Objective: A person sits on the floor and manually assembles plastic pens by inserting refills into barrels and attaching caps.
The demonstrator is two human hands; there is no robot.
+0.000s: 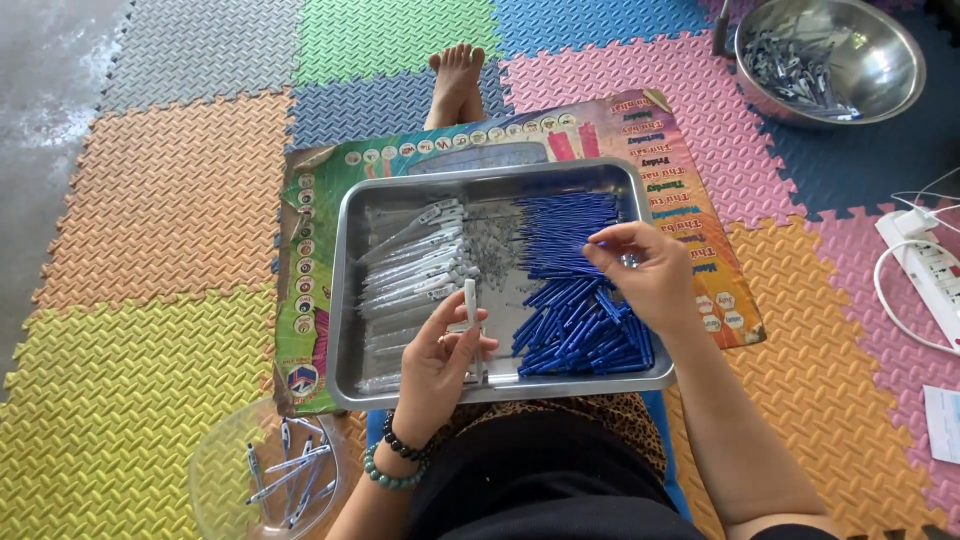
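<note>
Left hand (pixel 440 355) pinches clear pen barrel (pixel 470 300) upright over steel tray (pixel 345 300); right hand (pixel 645 272) nips blue refill (pixel 597 243) (tip barely visible) above blue refill heap (pixel 575 320). Risk: thin refill slips from loose pinch, or misses barrel mouth.

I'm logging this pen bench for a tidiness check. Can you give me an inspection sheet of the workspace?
Surface: steel tray on a printed board, over foam mats.
Job's things: clear barrels, blue parts, small bits.
Clutter: steel bowl of metal parts; clear bowl with pens.
Hands: left hand holds a barrel; right hand pinches a blue part.
Cables: power strip, white leads.
Surroundings: concrete floor.
</note>
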